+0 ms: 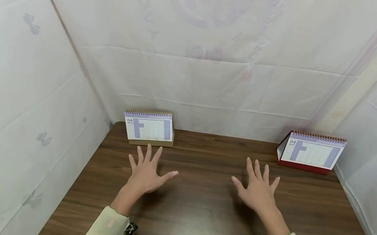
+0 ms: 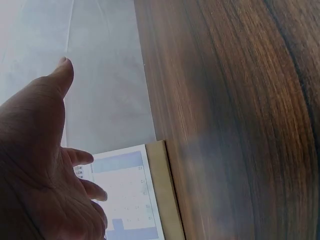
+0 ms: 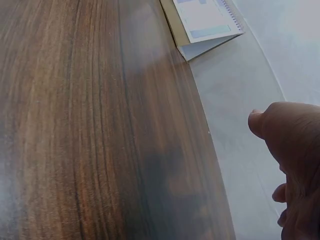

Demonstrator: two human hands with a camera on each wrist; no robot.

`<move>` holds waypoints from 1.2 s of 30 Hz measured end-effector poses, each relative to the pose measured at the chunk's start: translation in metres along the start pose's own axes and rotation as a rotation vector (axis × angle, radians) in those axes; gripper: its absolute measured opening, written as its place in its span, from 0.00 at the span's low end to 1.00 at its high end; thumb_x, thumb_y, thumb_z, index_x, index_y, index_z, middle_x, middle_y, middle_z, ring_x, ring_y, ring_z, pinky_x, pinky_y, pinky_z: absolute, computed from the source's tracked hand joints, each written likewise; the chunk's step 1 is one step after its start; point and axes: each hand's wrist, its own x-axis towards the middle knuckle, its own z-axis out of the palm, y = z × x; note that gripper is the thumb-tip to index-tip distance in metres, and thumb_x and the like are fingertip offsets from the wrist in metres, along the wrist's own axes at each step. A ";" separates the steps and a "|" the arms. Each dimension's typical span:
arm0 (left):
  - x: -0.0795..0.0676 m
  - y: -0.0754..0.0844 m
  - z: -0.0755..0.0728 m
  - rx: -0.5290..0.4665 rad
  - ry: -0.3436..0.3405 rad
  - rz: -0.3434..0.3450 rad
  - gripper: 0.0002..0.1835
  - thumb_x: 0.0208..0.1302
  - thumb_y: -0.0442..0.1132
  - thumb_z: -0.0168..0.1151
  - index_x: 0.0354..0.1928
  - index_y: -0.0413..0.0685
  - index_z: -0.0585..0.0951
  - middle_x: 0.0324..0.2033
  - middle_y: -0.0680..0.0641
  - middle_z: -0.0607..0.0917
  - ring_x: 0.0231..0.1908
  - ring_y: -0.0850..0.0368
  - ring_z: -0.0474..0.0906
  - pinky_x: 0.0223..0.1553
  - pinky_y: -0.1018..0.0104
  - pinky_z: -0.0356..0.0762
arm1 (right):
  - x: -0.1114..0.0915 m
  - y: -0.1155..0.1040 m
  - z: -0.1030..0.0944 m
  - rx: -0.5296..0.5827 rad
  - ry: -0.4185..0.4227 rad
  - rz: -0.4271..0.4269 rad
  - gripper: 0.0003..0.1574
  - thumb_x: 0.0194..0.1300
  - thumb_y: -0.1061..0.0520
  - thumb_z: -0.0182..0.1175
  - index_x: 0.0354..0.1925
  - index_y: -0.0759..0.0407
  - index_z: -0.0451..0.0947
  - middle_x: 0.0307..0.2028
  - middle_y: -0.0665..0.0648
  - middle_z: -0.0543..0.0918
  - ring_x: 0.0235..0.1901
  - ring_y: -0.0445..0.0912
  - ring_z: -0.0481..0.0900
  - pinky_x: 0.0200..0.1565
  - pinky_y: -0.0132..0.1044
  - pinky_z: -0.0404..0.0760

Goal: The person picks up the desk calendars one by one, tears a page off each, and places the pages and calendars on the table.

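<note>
While empty and outspread, both hands [image 1: 146, 175] [image 1: 259, 193] just short of two desk calendars [image 1: 149, 127] [image 1: 313, 151].

1. We see a tan-based desk calendar [image 1: 149, 126] propped like a tent near the back left corner of the table [image 1: 196, 202]. Its white page, printed "04", carries lavender blocks, and a coil binds the top edge.
2. We see a red-based desk calendar [image 1: 313, 152] standing the same way near the back right corner, also showing an "04" page, with its left side in view.
3. We find the left hand [image 1: 144, 176] just before the tan-based desk calendar; contact we cannot tell.
4. We find the right hand [image 1: 259, 193] apart from the red-based desk calendar.
</note>
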 end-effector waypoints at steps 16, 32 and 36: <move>0.008 -0.037 0.003 -0.232 0.137 -0.146 0.44 0.76 0.62 0.58 0.82 0.42 0.62 0.80 0.29 0.65 0.81 0.27 0.54 0.77 0.20 0.50 | -0.006 0.000 0.002 -0.015 -0.004 -0.011 0.57 0.77 0.32 0.56 0.87 0.52 0.45 0.84 0.72 0.52 0.83 0.77 0.42 0.73 0.85 0.35; 0.083 -0.147 -0.005 -1.129 0.214 -0.393 0.35 0.81 0.36 0.56 0.84 0.41 0.57 0.80 0.36 0.68 0.72 0.53 0.71 0.78 0.62 0.67 | -0.009 0.018 0.004 0.001 -0.035 -0.025 0.57 0.78 0.31 0.55 0.87 0.52 0.43 0.84 0.72 0.52 0.83 0.77 0.43 0.75 0.83 0.38; 0.094 -0.151 -0.007 -1.022 0.265 -0.413 0.29 0.79 0.35 0.58 0.79 0.42 0.68 0.76 0.36 0.71 0.64 0.57 0.72 0.65 0.69 0.71 | -0.013 0.019 0.006 -0.001 -0.036 -0.016 0.56 0.78 0.32 0.55 0.87 0.54 0.44 0.84 0.72 0.52 0.83 0.76 0.43 0.75 0.82 0.38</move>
